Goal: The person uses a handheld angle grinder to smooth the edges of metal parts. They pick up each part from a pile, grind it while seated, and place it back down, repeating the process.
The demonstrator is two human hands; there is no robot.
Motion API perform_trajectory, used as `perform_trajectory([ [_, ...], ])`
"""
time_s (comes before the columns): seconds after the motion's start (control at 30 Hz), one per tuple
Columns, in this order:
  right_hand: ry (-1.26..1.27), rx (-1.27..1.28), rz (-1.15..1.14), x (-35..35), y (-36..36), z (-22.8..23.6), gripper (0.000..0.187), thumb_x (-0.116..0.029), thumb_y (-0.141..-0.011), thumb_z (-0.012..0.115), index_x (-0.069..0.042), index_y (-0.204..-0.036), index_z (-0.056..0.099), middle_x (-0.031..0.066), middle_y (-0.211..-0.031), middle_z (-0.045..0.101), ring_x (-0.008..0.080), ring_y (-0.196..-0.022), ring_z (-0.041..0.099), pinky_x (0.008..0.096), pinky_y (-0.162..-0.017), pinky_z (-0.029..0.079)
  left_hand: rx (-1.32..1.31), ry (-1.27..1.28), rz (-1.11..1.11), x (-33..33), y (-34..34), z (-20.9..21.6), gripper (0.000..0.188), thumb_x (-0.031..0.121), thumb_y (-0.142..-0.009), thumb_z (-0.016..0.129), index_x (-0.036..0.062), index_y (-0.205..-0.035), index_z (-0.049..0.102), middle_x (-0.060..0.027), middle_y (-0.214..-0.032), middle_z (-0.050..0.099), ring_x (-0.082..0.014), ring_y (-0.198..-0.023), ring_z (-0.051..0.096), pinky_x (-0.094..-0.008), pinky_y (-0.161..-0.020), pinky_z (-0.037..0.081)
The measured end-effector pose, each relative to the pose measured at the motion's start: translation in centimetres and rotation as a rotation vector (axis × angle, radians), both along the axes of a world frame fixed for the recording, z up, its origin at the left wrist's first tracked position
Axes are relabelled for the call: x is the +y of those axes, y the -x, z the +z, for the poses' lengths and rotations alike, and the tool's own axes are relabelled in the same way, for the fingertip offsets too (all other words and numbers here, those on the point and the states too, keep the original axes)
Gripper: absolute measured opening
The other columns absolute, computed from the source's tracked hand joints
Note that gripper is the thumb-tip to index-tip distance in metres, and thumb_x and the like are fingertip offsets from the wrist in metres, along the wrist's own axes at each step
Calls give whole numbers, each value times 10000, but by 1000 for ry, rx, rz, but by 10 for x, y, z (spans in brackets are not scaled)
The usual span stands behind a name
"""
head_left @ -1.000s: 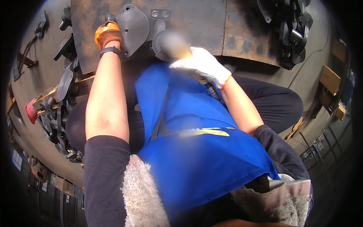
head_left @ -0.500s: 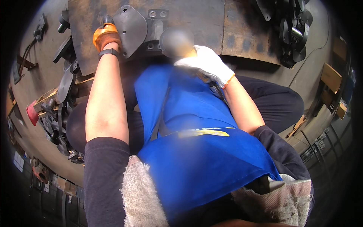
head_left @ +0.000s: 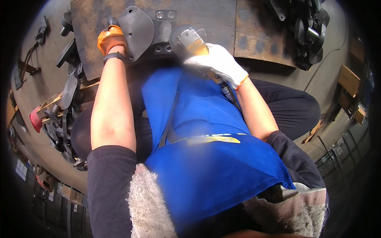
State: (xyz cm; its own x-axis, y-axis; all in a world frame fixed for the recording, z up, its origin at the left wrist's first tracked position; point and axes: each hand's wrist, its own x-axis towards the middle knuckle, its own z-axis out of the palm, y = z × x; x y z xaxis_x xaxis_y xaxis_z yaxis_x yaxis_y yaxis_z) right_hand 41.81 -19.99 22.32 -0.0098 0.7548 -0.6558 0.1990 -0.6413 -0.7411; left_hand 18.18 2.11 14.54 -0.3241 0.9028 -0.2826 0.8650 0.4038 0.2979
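Note:
My left hand, in an orange-coated glove, is closed round the dark cylindrical end of a metal bracket. The bracket's rounded grey plate has small holes and stands just right of that hand. My right hand, in a white knit glove, grips a handheld grinder with a metal head and yellowish body. Its disc is partly hidden and sits beside the bracket's dark end plate, which has paired holes and a lighter, brighter strip down its middle. A hose fitting trails below my right wrist.
Beneath the bracket lies a worn brown metal tabletop, its near edge above my lap. More dark brackets are piled at the far right, and others at the left. A cardboard box stands on the floor at right.
The grinder's head has tilted and shifted slightly, so its metal side and yellowish body now show where a blurred round disc faced me. My left hand and the bracket have stayed in place.

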Motion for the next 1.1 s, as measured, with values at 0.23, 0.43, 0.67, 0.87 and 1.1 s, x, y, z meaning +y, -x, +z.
perform_trajectory([
  [0.23, -8, -29, 39, 22, 1, 9, 463, -404, -787, 813, 5, -983, 719, 112, -845, 715, 182, -782, 657, 325, -751, 516, 116, 113, 144, 14, -19, 5, 644, 628, -912, 537, 22, -1025, 720, -215, -1054, 716, -408, -1033, 669, -447, -887, 539],
  [0.43, -41, 5, -64, 11, -6, -3, 463, -453, -788, 798, -55, -1012, 718, 21, -732, 661, 95, -600, 587, 263, -576, 484, 109, 60, 203, 2, -31, 21, 641, 623, -919, 527, 23, -1043, 717, -229, -1075, 708, -422, -1051, 657, -465, -912, 525],
  [0.67, -7, 43, -20, 13, 3, 11, 465, -405, -774, 831, 4, -961, 711, 96, -824, 707, 165, -753, 648, 314, -733, 515, 84, 45, 50, 6, 1, -9, 589, 581, -924, 542, 37, -1074, 712, -218, -1067, 713, -409, -1040, 666, -452, -913, 527],
  [0.87, -11, -2, 38, 6, 1, -3, 507, -514, -791, 774, -36, -937, 692, 66, -785, 697, 145, -698, 660, 293, -671, 530, 107, 120, 106, 14, -13, -3, 583, 578, -924, 551, 40, -1085, 708, -194, -1066, 720, -380, -1046, 674, -429, -912, 534],
  [1.1, 74, 146, -48, 4, 2, 9, 488, -489, -780, 796, -35, -914, 678, 52, -717, 674, 138, -610, 641, 290, -606, 520, 210, 101, -220, 6, 19, -41, 656, 641, -941, 491, 50, -1147, 688, -192, -1148, 697, -376, -1106, 648, -429, -933, 527],
])
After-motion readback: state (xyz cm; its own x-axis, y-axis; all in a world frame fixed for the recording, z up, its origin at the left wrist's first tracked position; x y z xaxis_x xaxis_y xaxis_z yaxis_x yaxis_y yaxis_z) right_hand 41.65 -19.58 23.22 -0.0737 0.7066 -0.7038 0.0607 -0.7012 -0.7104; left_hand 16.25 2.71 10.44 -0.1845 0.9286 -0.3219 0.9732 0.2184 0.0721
